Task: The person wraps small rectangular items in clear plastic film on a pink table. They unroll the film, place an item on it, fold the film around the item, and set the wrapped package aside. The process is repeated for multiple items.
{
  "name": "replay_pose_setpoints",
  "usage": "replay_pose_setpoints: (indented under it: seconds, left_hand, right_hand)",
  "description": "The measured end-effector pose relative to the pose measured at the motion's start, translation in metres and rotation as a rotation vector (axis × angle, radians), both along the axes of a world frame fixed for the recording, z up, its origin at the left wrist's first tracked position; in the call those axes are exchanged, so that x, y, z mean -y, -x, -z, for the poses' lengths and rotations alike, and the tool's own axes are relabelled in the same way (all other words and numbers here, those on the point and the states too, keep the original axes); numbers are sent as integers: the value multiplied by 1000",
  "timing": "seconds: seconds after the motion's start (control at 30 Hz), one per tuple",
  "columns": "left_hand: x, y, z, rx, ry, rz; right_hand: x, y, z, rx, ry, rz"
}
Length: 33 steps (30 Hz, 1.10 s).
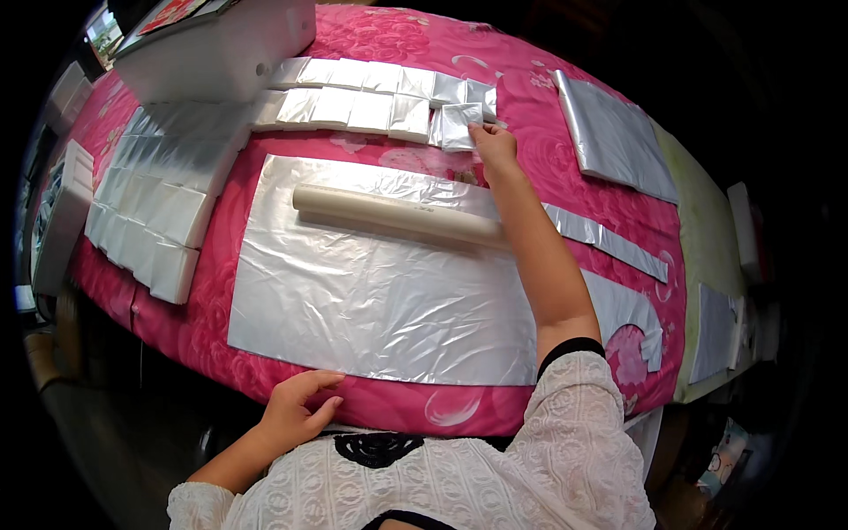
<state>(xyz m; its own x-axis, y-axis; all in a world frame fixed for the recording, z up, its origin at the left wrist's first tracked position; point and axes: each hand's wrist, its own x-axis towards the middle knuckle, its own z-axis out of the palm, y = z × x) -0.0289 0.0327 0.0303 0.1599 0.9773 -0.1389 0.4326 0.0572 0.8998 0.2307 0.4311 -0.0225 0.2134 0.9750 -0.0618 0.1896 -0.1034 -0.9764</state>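
My right hand (pixel 495 144) reaches to the far side of the table and pinches the corner of a small folded packet of silvery plastic film (pixel 459 128). That packet sits at the right end of two rows of similar folded packets (pixel 369 110). Under my right forearm lies a beige tube (pixel 380 210), its right end hidden by the arm. The tube rests across a large silvery plastic sheet (pixel 371 300) spread flat in front of me. My left hand (pixel 300 406) is by the table's near edge, fingers loosely bent and apart, holding nothing.
More folded packets (pixel 159 199) stand in rows at the left. A white plastic box (pixel 212 53) is at the back left. A stack of silvery sheets (pixel 618 137) lies at the far right, with film strips (pixel 609 241) nearer. Pink flowered cloth (pixel 208 327) covers the table.
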Motion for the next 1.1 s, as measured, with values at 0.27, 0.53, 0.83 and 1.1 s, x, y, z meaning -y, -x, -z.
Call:
replay_pose_setpoints:
  seconds: [0.27, 0.53, 0.83, 1.1]
  left_hand:
    - [0, 2, 0, -45, -48, 31]
    - [-15, 3, 3, -135, -209, 144]
    - [-82, -71, 30, -361, -394, 242]
    - [-96, -141, 38, -427, -466, 384]
  right_hand:
    - [7, 5, -14, 807, 126, 52]
    - [163, -34, -44, 791, -399, -696]
    - [314, -55, -49, 719, -145, -801]
    - [289, -185, 7, 1063, -239, -424]
